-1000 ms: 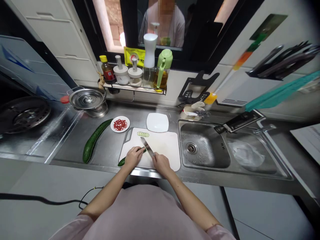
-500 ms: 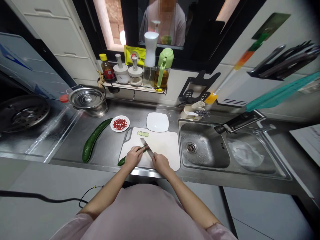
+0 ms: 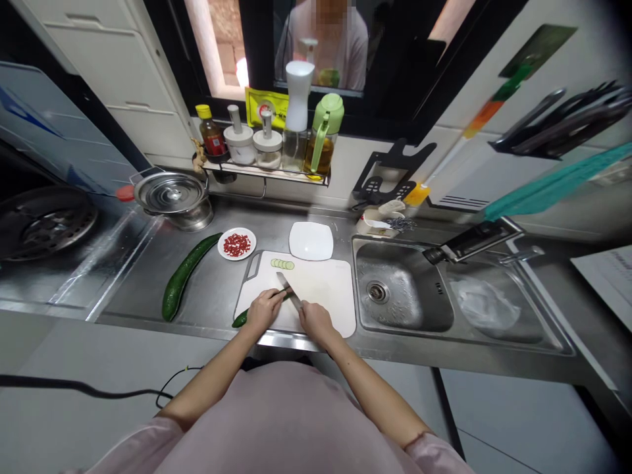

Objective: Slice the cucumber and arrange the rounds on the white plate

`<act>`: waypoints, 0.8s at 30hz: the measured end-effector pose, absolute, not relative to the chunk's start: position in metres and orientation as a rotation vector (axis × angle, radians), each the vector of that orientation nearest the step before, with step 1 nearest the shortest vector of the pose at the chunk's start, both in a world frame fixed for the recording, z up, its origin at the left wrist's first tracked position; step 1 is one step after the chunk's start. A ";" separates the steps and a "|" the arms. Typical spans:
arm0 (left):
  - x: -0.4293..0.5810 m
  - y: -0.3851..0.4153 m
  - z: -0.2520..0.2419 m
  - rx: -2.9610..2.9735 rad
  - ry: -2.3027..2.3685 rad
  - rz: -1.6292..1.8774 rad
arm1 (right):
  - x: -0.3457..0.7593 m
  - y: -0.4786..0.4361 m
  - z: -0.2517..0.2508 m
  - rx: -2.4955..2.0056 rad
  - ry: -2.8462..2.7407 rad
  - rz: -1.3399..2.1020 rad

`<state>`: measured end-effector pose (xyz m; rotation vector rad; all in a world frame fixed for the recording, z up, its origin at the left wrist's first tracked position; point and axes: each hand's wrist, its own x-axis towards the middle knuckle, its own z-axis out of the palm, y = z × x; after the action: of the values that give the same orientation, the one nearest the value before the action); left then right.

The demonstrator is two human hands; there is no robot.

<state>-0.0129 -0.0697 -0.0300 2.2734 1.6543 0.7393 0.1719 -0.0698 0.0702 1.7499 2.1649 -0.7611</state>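
On the white cutting board (image 3: pixel 326 296), my left hand (image 3: pixel 263 311) is closed over a slim cucumber (image 3: pixel 239 320), whose dark green end sticks out to the left. My right hand (image 3: pixel 316 321) grips a kitchen knife (image 3: pixel 287 284), its blade slanting up and left across the cucumber's right end by my left fingertips. A short row of pale cucumber slices (image 3: pixel 282 264) lies near the board's top edge. Whether the blade is in the cucumber I cannot tell.
Left of the board lie a large green gourd-like vegetable (image 3: pixel 185 273) and a plate of chopped red pieces (image 3: pixel 237 244). A white plate (image 3: pixel 311 241) is behind the board, a sink (image 3: pixel 405 309) to the right. A lidded steel pot (image 3: pixel 172 197) stands back left, below a condiment rack (image 3: pixel 276 172).
Hardly anything differs. Both hands, the knife and the cucumber keep nearly the same places, and the row of slices looks the same.
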 end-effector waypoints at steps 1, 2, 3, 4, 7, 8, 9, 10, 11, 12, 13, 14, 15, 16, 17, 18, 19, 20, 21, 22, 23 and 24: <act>-0.013 -0.070 -0.030 2.277 1.654 0.738 | 0.172 -0.070 0.070 1.751 2.167 -0.760; -0.013 -0.069 -0.030 2.281 1.654 0.735 | 0.173 -0.070 0.069 1.752 2.166 -0.759; -0.013 -0.069 -0.030 2.284 1.656 0.733 | 0.173 -0.071 0.069 1.751 2.165 -0.758; -0.013 -0.069 -0.030 2.286 1.658 0.733 | 0.174 -0.071 0.068 1.749 2.163 -0.757; -0.013 -0.069 -0.030 2.287 1.659 0.741 | 0.174 -0.071 0.066 1.742 2.167 -0.761; -0.013 -0.069 -0.031 2.288 1.657 0.742 | 0.174 -0.070 0.066 1.743 2.169 -0.765; -0.013 -0.069 -0.031 2.289 1.654 0.741 | 0.174 -0.070 0.066 1.745 2.166 -0.770; -0.014 -0.069 -0.031 2.290 1.651 0.739 | 0.174 -0.070 0.066 1.746 2.160 -0.773; -0.014 -0.069 -0.031 2.289 1.648 0.737 | 0.173 -0.070 0.067 1.748 2.152 -0.776; -0.014 -0.069 -0.031 2.288 1.646 0.735 | 0.173 -0.070 0.067 1.748 2.146 -0.779; -0.014 -0.069 -0.032 2.287 1.645 0.733 | 0.174 -0.070 0.067 1.747 2.142 -0.782; -0.014 -0.069 -0.032 2.285 1.645 0.731 | 0.174 -0.070 0.068 1.746 2.142 -0.785; -0.014 -0.068 -0.032 2.284 1.645 0.729 | 0.174 -0.071 0.068 1.744 2.145 -0.787; -0.013 -0.068 -0.032 2.284 1.644 0.727 | 0.174 -0.071 0.068 1.742 2.147 -0.789; -0.013 -0.068 -0.032 2.283 1.643 0.725 | 0.174 -0.071 0.068 1.741 2.148 -0.791; -0.013 -0.068 -0.032 2.281 1.642 0.726 | 0.174 -0.071 0.069 1.742 2.148 -0.790; -0.013 -0.068 -0.032 2.280 1.640 0.728 | 0.174 -0.071 0.069 1.745 2.146 -0.789; -0.013 -0.068 -0.032 2.278 1.638 0.730 | 0.173 -0.071 0.069 1.747 2.144 -0.788; -0.014 -0.068 -0.032 2.278 1.636 0.730 | 0.173 -0.071 0.069 1.748 2.143 -0.787; -0.014 -0.068 -0.032 2.278 1.634 0.730 | 0.172 -0.071 0.070 1.749 2.141 -0.788; -0.014 -0.068 -0.032 2.280 1.633 0.727 | 0.172 -0.071 0.070 1.749 2.140 -0.789; -0.014 -0.068 -0.032 2.283 1.632 0.724 | 0.173 -0.072 0.070 1.749 2.136 -0.793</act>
<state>-0.0139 -0.0685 -0.0316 2.2826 1.6320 0.7244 0.1726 -0.0716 0.0702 1.7486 2.1358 -0.7930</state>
